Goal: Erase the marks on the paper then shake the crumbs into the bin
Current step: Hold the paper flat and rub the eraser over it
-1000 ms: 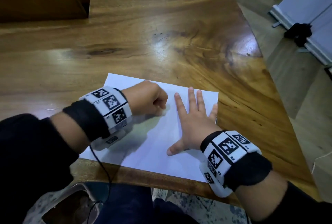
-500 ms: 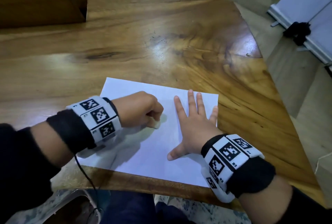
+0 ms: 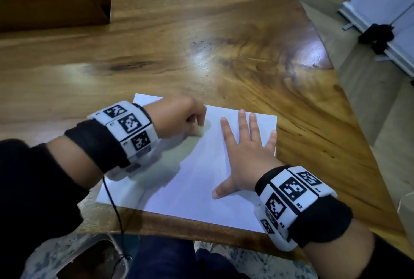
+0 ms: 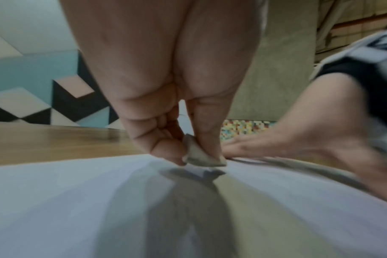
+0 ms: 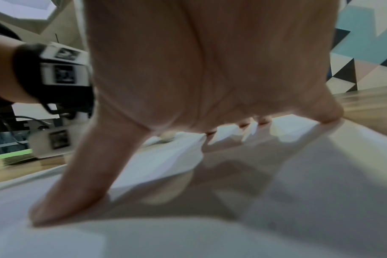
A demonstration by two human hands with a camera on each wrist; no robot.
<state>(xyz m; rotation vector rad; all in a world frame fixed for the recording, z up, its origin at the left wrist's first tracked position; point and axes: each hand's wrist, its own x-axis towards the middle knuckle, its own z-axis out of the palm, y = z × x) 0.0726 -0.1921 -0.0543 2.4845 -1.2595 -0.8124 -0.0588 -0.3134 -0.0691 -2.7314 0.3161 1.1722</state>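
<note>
The left hand pinches an eraser against the paper; the right hand lies flat, fingers spread, on its right half.

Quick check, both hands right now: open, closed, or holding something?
Left hand: closed, pinching the eraser against the paper.
Right hand: open, fingers spread, pressing flat on the paper.

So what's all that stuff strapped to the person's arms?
Both hands are bare. Each wrist carries a wide black fabric cuff: left wrist band, right wrist band. Over each cuff sits a blocky white plastic housing with square black-and-white coded markers. A thin black cable hangs from the left unit. Dark sleeves cover the upper arms.
</note>
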